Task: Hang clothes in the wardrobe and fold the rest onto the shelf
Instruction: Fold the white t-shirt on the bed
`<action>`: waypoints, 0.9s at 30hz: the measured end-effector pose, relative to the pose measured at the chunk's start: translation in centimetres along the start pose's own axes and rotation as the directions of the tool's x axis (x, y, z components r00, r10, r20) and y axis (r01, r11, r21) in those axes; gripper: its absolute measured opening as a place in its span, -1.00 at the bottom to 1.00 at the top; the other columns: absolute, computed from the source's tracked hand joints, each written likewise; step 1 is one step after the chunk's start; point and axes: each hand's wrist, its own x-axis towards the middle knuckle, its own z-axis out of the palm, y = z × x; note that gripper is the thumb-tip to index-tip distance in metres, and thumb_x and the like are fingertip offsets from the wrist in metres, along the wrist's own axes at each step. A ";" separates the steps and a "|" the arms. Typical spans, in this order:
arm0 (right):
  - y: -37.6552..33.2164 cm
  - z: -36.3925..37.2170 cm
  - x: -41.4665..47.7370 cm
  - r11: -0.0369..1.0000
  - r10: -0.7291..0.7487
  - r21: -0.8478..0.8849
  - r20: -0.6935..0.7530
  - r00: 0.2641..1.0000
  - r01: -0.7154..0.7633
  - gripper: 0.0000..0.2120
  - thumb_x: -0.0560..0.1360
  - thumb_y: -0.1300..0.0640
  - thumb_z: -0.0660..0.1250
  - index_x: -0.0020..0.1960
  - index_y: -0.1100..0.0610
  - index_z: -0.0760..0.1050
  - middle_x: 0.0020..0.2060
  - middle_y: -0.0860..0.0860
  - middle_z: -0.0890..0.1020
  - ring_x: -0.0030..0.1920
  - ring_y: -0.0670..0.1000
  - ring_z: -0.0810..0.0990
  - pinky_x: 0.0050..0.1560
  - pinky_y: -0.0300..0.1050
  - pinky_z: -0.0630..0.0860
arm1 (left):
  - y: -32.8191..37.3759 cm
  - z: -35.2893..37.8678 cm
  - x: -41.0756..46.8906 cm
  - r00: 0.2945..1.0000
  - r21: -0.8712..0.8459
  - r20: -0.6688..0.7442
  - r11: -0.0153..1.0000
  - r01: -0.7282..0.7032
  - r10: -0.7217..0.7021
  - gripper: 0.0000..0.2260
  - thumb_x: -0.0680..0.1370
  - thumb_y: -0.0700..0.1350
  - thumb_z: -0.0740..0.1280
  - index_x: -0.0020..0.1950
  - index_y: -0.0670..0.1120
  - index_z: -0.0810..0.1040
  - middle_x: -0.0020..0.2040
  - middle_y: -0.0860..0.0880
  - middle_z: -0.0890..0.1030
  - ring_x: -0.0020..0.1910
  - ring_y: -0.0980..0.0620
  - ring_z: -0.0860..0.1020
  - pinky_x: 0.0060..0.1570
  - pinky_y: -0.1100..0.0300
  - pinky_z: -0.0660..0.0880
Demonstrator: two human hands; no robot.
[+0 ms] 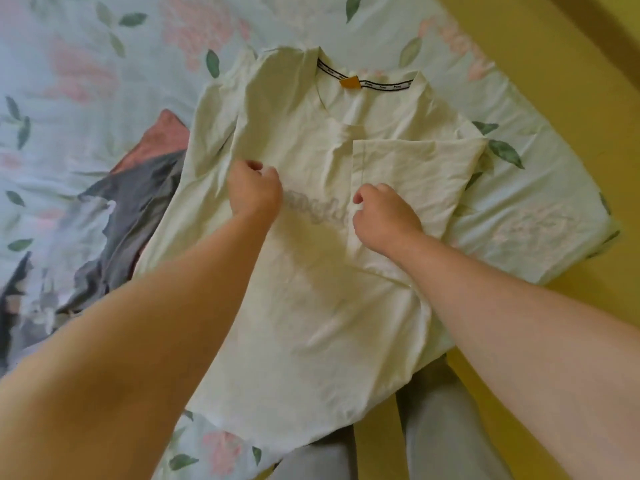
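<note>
Hands lie apart on pale T-shirt: left hand and right hand seemingly pinch its fabric.

Both arms reach forward, left hand and right hand curled.
</note>
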 end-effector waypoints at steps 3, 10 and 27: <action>-3.9 1.2 1.4 0.973 -0.203 -0.089 0.098 0.974 0.211 -0.63 0.62 0.16 0.16 0.41 0.04 0.39 0.37 0.01 0.42 0.34 0.09 0.42 0.29 0.06 0.44 | -0.2 -4.2 5.0 0.971 0.107 -0.210 0.990 -0.095 0.116 -0.80 0.54 -0.13 0.29 0.15 -0.04 0.43 0.15 -0.06 0.54 0.07 -0.06 0.54 0.11 0.00 0.52; -9.9 2.7 6.5 0.837 -0.087 -0.523 0.167 0.982 0.163 -0.08 0.54 0.12 0.31 0.62 -0.12 -0.27 0.60 0.09 -0.34 0.57 0.34 -0.34 0.40 0.60 -0.01 | 1.5 -8.8 12.0 0.994 0.408 -0.106 0.912 0.033 0.011 -0.54 0.51 0.26 0.24 0.25 -0.03 0.50 0.11 -0.04 0.60 0.09 -0.17 0.57 0.06 -0.02 0.51; -9.7 3.5 9.9 0.871 0.152 -0.490 0.302 0.941 0.017 0.13 0.48 -0.15 0.46 0.49 -0.36 -0.50 0.46 -0.04 -0.61 0.50 0.27 -0.54 0.30 0.69 0.06 | 2.3 -9.1 19.2 0.980 -0.072 0.144 0.986 0.153 -0.141 -0.61 0.54 0.06 0.27 0.32 -0.05 0.56 0.25 -0.10 0.62 0.11 -0.12 0.60 0.06 0.10 0.52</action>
